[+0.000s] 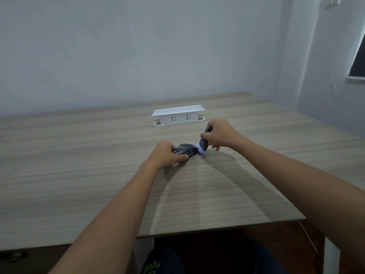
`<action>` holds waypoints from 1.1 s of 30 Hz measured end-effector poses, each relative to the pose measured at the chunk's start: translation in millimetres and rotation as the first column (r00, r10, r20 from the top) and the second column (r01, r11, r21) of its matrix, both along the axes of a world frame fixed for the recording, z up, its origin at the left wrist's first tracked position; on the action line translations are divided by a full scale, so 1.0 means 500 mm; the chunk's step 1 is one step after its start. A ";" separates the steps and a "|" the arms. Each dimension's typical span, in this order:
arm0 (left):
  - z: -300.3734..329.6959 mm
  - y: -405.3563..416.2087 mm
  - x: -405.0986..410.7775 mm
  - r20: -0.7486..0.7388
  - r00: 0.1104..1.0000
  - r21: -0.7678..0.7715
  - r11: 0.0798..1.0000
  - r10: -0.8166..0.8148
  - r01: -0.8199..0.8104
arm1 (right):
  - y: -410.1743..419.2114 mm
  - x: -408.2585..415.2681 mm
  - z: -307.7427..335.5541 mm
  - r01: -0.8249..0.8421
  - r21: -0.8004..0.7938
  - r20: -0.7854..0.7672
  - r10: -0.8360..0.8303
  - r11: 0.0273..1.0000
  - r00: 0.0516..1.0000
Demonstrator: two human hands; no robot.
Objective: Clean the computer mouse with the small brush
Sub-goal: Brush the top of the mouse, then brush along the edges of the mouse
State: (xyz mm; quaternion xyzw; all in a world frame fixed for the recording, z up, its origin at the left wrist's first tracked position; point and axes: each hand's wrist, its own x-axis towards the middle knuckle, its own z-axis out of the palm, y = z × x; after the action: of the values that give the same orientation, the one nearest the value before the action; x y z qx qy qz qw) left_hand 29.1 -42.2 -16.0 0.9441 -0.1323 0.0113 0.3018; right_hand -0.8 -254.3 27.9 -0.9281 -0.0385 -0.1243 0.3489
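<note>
Wood-grain surface (98, 175) fills my view, its near edge just above a dark knee below. From there both of my forearms reach out over bare laminate toward the middle.

My left hand (167, 155) clamps the computer mouse (184, 149), fingers (180, 158) curled over its near side and pressing it down on the surface. Just right of it, my right hand (221, 133) is clenched around the dark handle of the small brush (203, 146), whose pale bristles touch the mouse's right end and the surface beside it.

I judge the main risk to be the mouse skidding or twisting left if I sweep hard, since only one hand pins it and the laminate looks slick. My left fingers also cover much of the shell, so those parts could go unbrushed unless I shift my hold. Bristles splayed against the surface may drag dust back underneath.

Farther off, well apart, a white socket box (177, 115) stands before the plain wall (138, 46); flicked dust could travel that way.
</note>
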 end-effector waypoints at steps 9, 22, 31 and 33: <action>-0.011 0.014 -0.007 -0.040 0.998 -0.131 0.991 -0.038 0.032 | -0.007 -0.004 0.003 -0.041 0.022 -0.057 0.042 0.999 0.997; -0.009 0.006 0.009 -0.079 0.997 -0.190 0.982 -0.004 -0.011 | -0.012 0.001 0.003 -0.082 -0.025 -0.242 0.074 0.996 0.967; -0.002 0.005 0.013 -0.057 0.998 -0.105 0.994 0.003 -0.009 | 0.007 -0.012 0.017 -0.124 0.077 -0.324 0.142 0.989 0.935; -0.001 0.005 0.016 -0.067 0.998 -0.095 0.995 0.004 -0.010 | 0.005 -0.006 0.015 -0.077 0.072 -0.320 0.097 0.994 0.942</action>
State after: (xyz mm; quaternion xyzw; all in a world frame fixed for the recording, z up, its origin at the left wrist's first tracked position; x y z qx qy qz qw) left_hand 36.9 -39.8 -16.7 0.9289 -0.1181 -0.0131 0.3508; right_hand -3.8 -251.7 35.2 -0.9227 -0.0181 0.0437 0.3826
